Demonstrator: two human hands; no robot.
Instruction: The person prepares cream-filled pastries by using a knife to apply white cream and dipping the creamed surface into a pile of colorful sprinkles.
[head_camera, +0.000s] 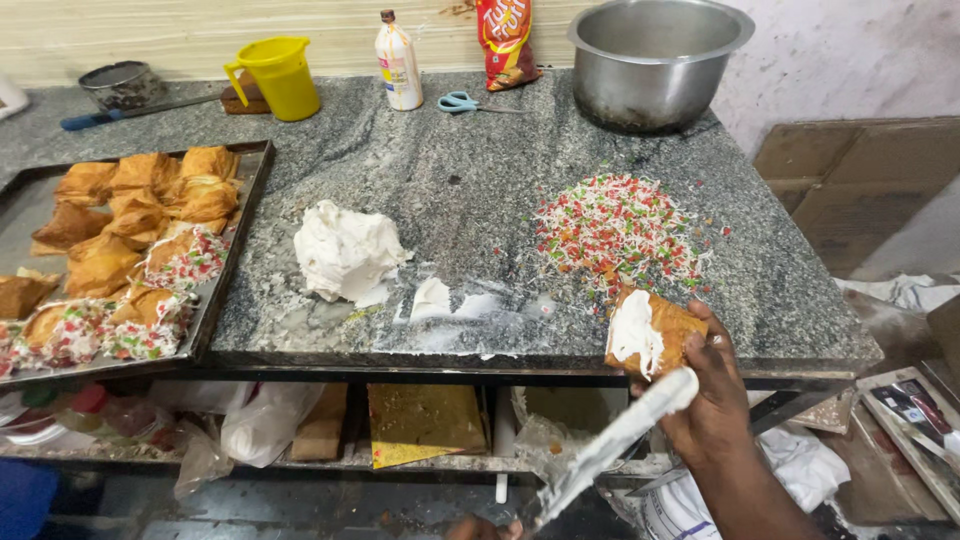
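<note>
Two hands in play, but only bits of one show. Far left, a metal tray (250, 180) sits on the worktop (480, 170) w/ baked puffs (130, 210), some already coated in cream + coloured sprinkles. Next along, a lump of white cream (345, 250) lies on the stone, smears beside it. Then a loose heap of red/green/white sprinkles (615, 225), w/ a steel pot (655, 60) behind it.

Bottom edge: your left hand (480, 527) barely shows, seems to be closed on the handle end of a cream-caked knife (615, 445), grip itself cut off so can't say for sure. Blade tip rests just by the pastry.

Your right hand (715, 405) holds one puff pastry (650, 335) at the worktop's front edge, just under the sprinkle heap, fingers curled round its lower side, cream on the top face.

Handling, as a guess: pastry's light, flaky, brittle, so it'll crush if squeezed. Cream side is slick + sticky, so keep fingers on the dry crust at edges/underside. Support from below, not pinch.
</note>
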